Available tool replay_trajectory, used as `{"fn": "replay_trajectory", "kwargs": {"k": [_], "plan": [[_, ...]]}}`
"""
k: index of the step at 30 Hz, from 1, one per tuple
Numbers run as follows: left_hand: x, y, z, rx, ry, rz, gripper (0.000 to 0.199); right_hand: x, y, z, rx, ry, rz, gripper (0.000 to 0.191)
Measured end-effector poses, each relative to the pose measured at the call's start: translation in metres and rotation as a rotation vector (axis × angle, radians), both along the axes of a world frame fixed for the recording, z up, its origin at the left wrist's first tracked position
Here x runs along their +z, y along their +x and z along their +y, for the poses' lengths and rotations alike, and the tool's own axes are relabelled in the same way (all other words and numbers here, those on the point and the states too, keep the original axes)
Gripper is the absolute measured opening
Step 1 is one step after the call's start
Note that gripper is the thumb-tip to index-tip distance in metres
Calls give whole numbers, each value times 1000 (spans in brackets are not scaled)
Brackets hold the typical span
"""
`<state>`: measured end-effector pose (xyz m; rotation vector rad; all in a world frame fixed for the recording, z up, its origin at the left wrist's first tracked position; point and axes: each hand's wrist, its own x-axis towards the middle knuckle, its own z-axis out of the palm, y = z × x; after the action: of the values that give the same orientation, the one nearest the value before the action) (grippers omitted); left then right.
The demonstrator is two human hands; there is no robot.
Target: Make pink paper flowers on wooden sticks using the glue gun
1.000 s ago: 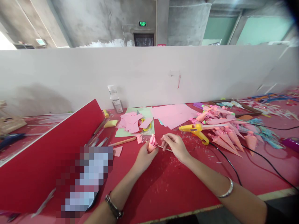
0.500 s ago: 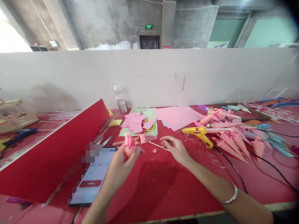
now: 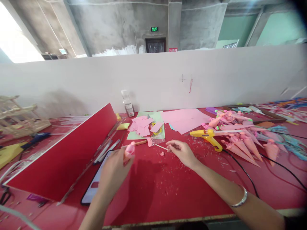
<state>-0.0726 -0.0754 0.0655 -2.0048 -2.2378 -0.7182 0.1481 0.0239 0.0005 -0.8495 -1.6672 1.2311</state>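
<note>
My left hand [image 3: 114,169] is closed around a pink cone [image 3: 129,151] with a small ball on top; most of its body is hidden in the palm. On the right, my right hand [image 3: 183,154] hovers low over the table, thumb and fingers pinched together. Something small and pinkish may be at its fingertips, but I cannot make it out. A thin pale stick [image 3: 161,147] runs up to those fingers. Just below the stick lies a small pink scrap of clay [image 3: 162,153]. Farther back are a pink lump in clear wrap [image 3: 150,141] and a brown-handled tool [image 3: 140,143].
A yellow glue gun [image 3: 207,136] lies right of my right hand, its black cord trailing forward. Beyond it is a heap of pink cones [image 3: 243,145]. Cut pink paper [image 3: 141,126], a bottle [image 3: 129,108], a phone [image 3: 92,187] and a red board [image 3: 79,150] stand around.
My left hand, still holding the cone, has moved slightly left and lower and turned its back toward me. The right hand keeps its place with fingers drawn closer. The view has shifted a little.
</note>
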Motion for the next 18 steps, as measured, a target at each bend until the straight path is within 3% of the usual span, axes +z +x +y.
{"fn": "replay_trajectory", "kwargs": {"k": [5, 7, 10, 14, 18], "plan": [[-6, 52, 42, -209, -47, -247, 25, 4, 1, -1, 27, -44, 50, 21], [-16, 67, 60, -318, -23, -373, 21, 6, 3, 0, -38, 9, 21, 19], [-36, 78, 79, -379, 20, -487, 18, 9, 5, 3, -177, 83, 11, 14], [-56, 77, 78, -360, -16, -526, 22, 10, 5, 4, -212, 47, 97, 17], [-57, 73, 70, -359, -65, -530, 17, 10, 4, 1, -162, -26, 162, 15]]}}
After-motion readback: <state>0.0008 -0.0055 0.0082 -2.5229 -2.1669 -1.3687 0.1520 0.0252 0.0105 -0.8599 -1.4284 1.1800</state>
